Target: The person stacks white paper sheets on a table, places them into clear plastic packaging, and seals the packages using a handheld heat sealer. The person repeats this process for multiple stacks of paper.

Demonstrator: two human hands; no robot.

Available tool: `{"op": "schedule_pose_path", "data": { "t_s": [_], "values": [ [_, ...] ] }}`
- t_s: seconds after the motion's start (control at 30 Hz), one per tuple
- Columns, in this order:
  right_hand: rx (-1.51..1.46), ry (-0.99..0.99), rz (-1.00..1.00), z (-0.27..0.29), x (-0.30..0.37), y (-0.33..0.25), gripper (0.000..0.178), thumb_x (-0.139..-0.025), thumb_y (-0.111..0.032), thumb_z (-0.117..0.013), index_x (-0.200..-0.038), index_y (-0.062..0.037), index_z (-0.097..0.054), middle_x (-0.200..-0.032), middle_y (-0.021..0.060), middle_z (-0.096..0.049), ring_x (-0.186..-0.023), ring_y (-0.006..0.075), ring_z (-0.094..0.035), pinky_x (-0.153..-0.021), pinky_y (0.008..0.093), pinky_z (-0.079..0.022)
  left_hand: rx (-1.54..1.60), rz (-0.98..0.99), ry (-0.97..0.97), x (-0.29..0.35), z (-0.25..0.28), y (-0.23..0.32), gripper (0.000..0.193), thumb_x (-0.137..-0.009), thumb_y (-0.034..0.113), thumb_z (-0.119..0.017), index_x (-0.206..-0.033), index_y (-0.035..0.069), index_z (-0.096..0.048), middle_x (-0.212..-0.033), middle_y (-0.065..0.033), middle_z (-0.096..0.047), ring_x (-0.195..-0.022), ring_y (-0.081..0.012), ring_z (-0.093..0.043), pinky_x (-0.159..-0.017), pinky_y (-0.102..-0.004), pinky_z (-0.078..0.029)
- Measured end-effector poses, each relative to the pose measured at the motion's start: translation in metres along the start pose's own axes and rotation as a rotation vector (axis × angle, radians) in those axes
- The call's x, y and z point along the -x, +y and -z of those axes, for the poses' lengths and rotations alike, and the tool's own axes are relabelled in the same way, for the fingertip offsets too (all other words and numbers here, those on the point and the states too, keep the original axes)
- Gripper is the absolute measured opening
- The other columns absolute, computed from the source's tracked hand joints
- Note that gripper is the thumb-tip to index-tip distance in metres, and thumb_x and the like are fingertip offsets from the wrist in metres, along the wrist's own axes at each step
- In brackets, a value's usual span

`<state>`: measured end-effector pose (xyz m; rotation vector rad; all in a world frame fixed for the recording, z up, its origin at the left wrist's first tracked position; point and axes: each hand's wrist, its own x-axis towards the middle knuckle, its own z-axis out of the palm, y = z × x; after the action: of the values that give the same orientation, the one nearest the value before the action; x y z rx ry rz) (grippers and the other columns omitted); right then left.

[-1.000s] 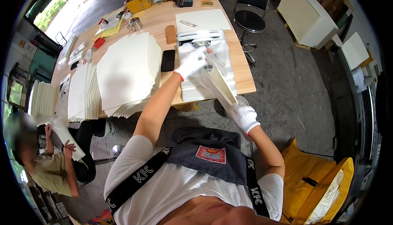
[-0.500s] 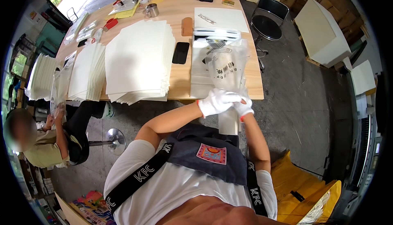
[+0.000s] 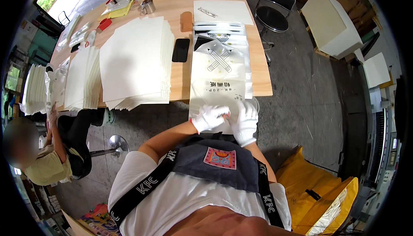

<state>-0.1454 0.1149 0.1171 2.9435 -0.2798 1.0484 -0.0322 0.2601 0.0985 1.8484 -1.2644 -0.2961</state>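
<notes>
A clear printed plastic bag [image 3: 220, 79] with a crossed-pencils drawing lies flat on a stack of similar bags, its pale contents showing through. The near end hangs past the table edge toward my apron. My left hand [image 3: 211, 118], in a white knitted glove, is over the left side of that end, fingers loosely bent and pointing right. My right hand [image 3: 245, 123], gloved alike, lies at the right side with its fingers stretched away from me. A gap separates the two hands. Whether the left fingertips touch the plastic is hard to make out.
Left of the bags are a black phone [image 3: 181, 50] and a tall stack of white sheets [image 3: 135, 59]. Beyond lie a white board [image 3: 223, 11] and a metal mug [image 3: 147, 6]. A co-worker [image 3: 47, 150] sits at left. A black chair [image 3: 272, 14] stands right, a yellow sack [image 3: 314, 184] nearby.
The bag's near part, bunched and lifted in my hands before, now lies flat and smooth on the stack. My hands have moved apart and nearer to me. The view has shifted slightly.
</notes>
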Motion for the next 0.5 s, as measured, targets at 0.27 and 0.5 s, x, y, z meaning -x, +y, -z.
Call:
{"op": "schedule_pose_path", "data": {
  "t_s": [0.27,0.5],
  "values": [
    [0.102,-0.729,-0.386,-0.037,0.015,0.039,0.048,-0.091,-0.044,-0.055,-0.122,-0.0073,-0.050,-0.071,0.0159,-0.067,-0.059,0.0369,-0.065,-0.054,0.0509,-0.051,-0.574,-0.041,0.396,0.054,0.004,-0.074,0.038,-0.073,0.010,-0.068,-0.110,0.010,-0.058,-0.111,-0.0128,-0.058,-0.080,-0.0285,-0.063,-0.070,-0.0350,-0.050],
    [0.069,-0.714,-0.140,0.012,0.018,0.019,0.026,-0.083,-0.032,-0.060,-0.082,-0.0056,-0.061,-0.058,0.0146,-0.062,-0.052,0.0338,-0.063,-0.044,0.0487,-0.046,0.489,0.732,0.639,0.097,0.003,-0.069,0.021,-0.098,0.020,-0.060,-0.087,0.005,-0.051,-0.073,0.0008,-0.051,-0.067,-0.0077,-0.046,-0.065,-0.0265,-0.044]
  ]
}}
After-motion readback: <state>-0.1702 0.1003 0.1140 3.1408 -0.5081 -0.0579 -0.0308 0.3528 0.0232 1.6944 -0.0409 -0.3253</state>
